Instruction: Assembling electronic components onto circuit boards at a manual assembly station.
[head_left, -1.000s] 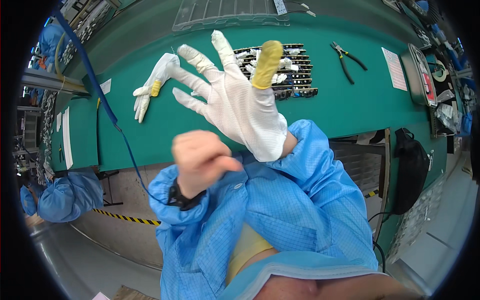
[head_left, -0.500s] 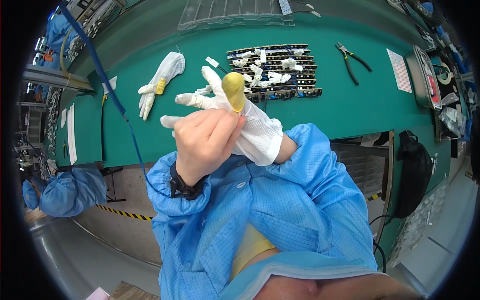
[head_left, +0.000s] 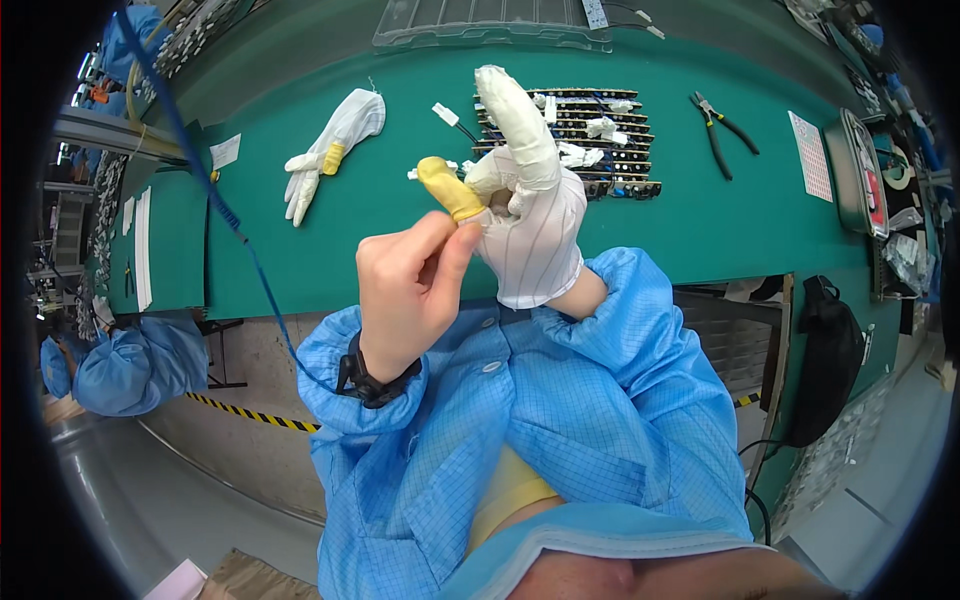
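Note:
My left hand (head_left: 410,285) is bare, with a black strap round the wrist. Its thumb and fingers pinch the lower edge of a yellow finger cot (head_left: 447,188). The cot covers a digit, apparently the thumb, of my right hand (head_left: 532,215), which wears a white glove. One gloved finger points up and away while others curl inward; nothing shows in that hand. Another white glove (head_left: 345,125), with a yellow band on one finger, lies flat on the green table to the left. Behind my right hand are rows of circuit boards (head_left: 625,165) with white connectors, partly hidden.
Pliers (head_left: 722,135) lie right of the boards. Beyond them are a dotted sheet (head_left: 811,155) and a metal tray (head_left: 850,170). A clear plastic tray (head_left: 490,35) sits at the back. A blue coiled cord (head_left: 235,215) hangs across the left side. A person's blue sleeve (head_left: 165,365) shows at left.
My right hand has turned and one gloved finger now points up. The yellow-covered digit has tilted left. My left hand has shifted slightly, still pinching the cot's edge.

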